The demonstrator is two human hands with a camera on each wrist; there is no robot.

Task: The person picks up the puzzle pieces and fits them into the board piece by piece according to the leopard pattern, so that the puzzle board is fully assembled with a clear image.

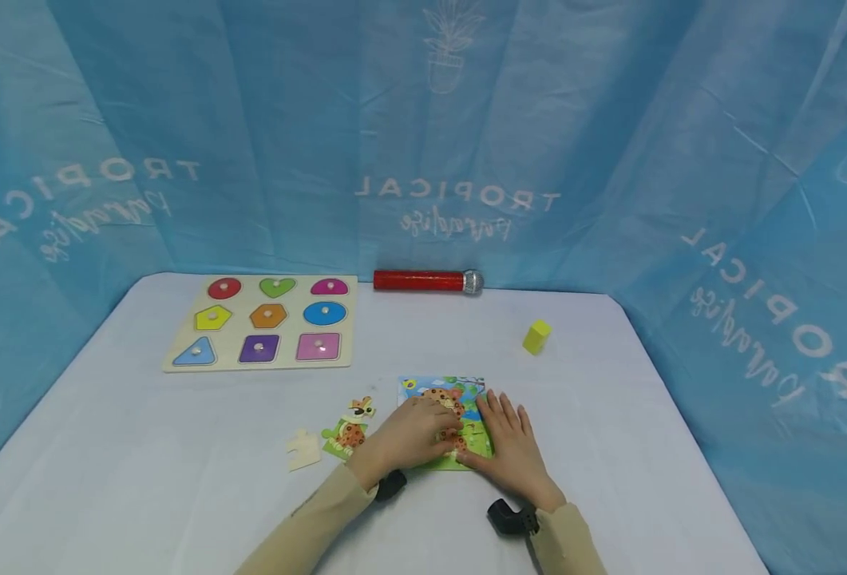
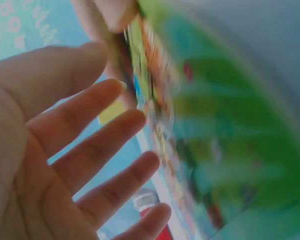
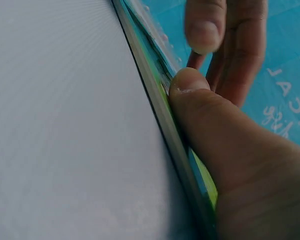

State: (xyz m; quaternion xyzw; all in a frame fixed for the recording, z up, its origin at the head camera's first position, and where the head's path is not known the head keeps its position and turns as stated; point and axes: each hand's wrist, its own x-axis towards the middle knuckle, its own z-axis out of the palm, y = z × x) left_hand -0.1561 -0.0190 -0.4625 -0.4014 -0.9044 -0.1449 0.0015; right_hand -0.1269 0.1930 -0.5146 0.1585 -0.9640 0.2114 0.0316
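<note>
A jigsaw puzzle (image 1: 475,441) with a spotted cartoon animal on a green and blue ground lies on the white table. My left hand (image 1: 410,431) is over its left half, the fingers lightly bent and the fingertips at the picture. Seen from the left wrist, those fingers (image 2: 100,150) are spread, with no piece in them. My right hand (image 1: 512,447) rests along the puzzle's right edge, fingers extended; its thumb (image 3: 200,110) touches the border in the right wrist view. Left of the puzzle are printed pieces (image 1: 349,434), partly behind the left hand, and a plain pale piece (image 1: 303,450).
A board of coloured knobbed shapes (image 1: 290,295) lies at the back left. Behind the puzzle, a red microphone (image 1: 419,280) lies along the table's far edge. A yellow block (image 1: 536,337) stands at the back right. Blue printed cloth (image 1: 286,144) hangs around the table.
</note>
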